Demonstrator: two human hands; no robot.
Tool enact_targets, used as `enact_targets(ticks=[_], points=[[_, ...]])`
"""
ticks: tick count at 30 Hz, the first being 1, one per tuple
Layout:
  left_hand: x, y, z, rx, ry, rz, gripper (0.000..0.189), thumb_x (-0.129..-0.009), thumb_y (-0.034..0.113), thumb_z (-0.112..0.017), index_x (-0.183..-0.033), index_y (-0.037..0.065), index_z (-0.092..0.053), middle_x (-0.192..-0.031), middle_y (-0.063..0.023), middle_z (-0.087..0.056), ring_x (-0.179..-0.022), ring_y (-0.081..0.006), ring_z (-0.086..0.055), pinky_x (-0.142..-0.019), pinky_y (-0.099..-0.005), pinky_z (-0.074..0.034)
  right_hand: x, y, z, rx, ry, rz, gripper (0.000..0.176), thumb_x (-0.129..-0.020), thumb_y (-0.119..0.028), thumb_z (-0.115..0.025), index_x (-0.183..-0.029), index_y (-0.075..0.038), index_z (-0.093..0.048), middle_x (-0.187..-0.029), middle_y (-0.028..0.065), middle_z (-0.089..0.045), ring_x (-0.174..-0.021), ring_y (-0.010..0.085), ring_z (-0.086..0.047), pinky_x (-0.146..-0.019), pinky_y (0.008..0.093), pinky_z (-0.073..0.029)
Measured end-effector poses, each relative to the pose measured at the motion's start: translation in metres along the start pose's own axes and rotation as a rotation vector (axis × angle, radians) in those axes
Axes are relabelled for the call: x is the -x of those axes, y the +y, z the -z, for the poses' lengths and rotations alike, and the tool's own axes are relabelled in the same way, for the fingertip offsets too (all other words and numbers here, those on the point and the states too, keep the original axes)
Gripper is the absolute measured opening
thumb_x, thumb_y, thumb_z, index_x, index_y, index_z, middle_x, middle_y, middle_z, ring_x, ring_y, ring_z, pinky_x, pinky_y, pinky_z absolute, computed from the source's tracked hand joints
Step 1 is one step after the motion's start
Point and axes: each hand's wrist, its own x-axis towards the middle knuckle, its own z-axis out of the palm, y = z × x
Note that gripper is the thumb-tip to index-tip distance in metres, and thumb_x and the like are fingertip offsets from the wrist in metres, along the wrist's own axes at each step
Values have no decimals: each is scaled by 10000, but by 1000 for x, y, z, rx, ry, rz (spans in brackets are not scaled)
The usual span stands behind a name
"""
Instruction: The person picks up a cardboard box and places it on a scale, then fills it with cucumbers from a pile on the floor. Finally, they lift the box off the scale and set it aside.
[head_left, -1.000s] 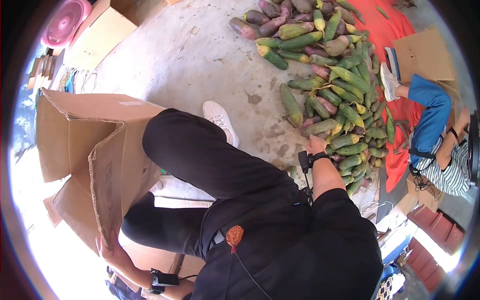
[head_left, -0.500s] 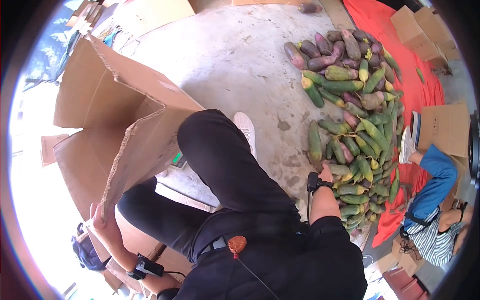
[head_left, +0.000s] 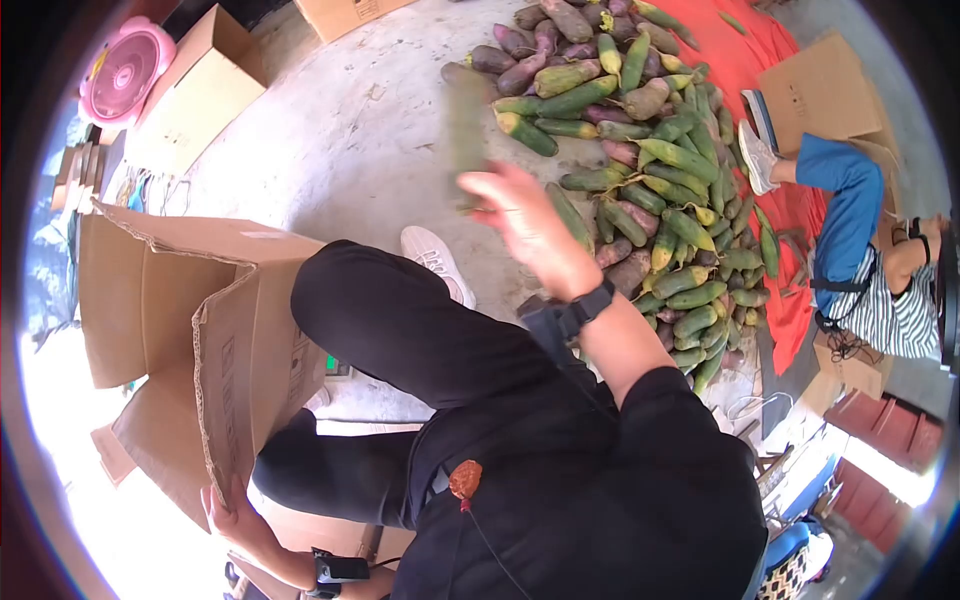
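My right hand [head_left: 525, 222] is raised over the concrete floor, its fingers closed around a long green radish [head_left: 466, 125] that is blurred by motion. To the right lies a large pile of green and purple radishes [head_left: 683, 158]. My left hand [head_left: 236, 518] grips the lower flap edge of a tall open cardboard box [head_left: 255, 350], which leans beside my left knee. The inside of the box is mostly hidden from this angle.
A red sheet [head_left: 785, 235] runs along the pile's far side. Beyond it sits another person [head_left: 850, 200] in blue trousers, near a cardboard box [head_left: 822, 95]. A pink fan [head_left: 125, 72] and another box [head_left: 200, 95] stand at upper left. A scale display [head_left: 333, 365] glows green by my legs.
My right hand has lifted from the pile and swung up and left with a green radish. The view has turned, and my left hand still holds the box flap.
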Motion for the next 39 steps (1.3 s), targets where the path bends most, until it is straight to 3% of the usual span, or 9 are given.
enact_targets(ticks=[4, 8, 14, 16, 19, 23, 32, 37, 39], points=[[0, 0, 1, -23, -5, 0, 126, -795, 72, -600, -864, -34, -601, -789, -78, -562, -686, -205, -570, -638, -304, -448, 22, -56, -116, 31, -449, 131, 380, -626, -234, -693, -865, 50, -612, -728, 48, -596, -654, 116, -543, -557, 268, -428], [0, -3, -1, 8, 10, -1, 157, -794, 48, -590, -915, -49, -610, -816, -92, -565, -709, -201, -579, -641, -305, -461, 43, -85, -202, 275, -721, 267, 310, -549, -217, -738, -700, 27, -619, -702, 181, -628, -683, 278, -624, -624, 349, -482], [-3, -13, -2, 69, -3, -44, 178, -780, -4, -592, -948, -63, -608, -837, -100, -562, -729, -201, -578, -635, -302, -470, 49, -36, -239, 277, -530, 666, 314, -673, -152, -725, -865, 26, -551, -816, 165, -597, -815, 302, -602, -722, 379, -466], [-2, -16, -1, 79, -29, -55, 184, -778, -12, -593, -955, -64, -607, -832, -98, -561, -731, -202, -578, -633, -304, -471, 39, -21, -213, 148, -501, 550, 277, -687, -127, -694, -885, 2, -549, -829, 139, -581, -812, 284, -584, -712, 381, -453], [-4, -13, -3, 89, -25, -64, 194, -782, -13, -590, -966, -72, -602, -837, -103, -554, -740, -205, -577, -635, -309, -472, 10, -4, -151, 336, -301, 689, 198, -717, -107, -627, -877, -2, -580, -801, 130, -596, -744, 244, -589, -666, 338, -476], [-6, -20, -4, 108, 5, -57, 200, -787, -20, -578, -976, -85, -593, -869, -111, -544, -781, -213, -581, -648, -308, -494, -17, 25, -39, 568, -47, 409, 242, -743, -154, -616, -943, -19, -608, -816, 78, -620, -754, 155, -583, -694, 286, -477], [-7, -14, -6, 155, -31, 0, 244, -789, -33, -567, -1024, -101, -566, -930, -113, -536, -844, -222, -580, -677, -301, -522, 11, 137, 221, 1032, 556, -158, 254, -691, -211, -606, -877, -43, -646, -904, 163, -643, -879, 309, -610, -767, 368, -476], [-11, -34, -8, 194, -42, 24, 259, -795, -26, -569, -1042, -102, -562, -979, -117, -540, -875, -229, -579, -689, -305, -528, 63, 197, 312, 998, 840, -254, 286, -650, -215, -681, -851, -16, -640, -828, 131, -647, -797, 264, -618, -723, 339, -472], [-12, -39, -9, 205, -48, -18, 286, -796, -21, -572, -1071, -96, -556, -1033, -127, -542, -912, -231, -575, -700, -297, -532, 74, 202, 329, 742, 1114, -448, 342, -645, -215, -721, -886, 11, -630, -834, 129, -645, -790, 251, -615, -720, 348, -468]])
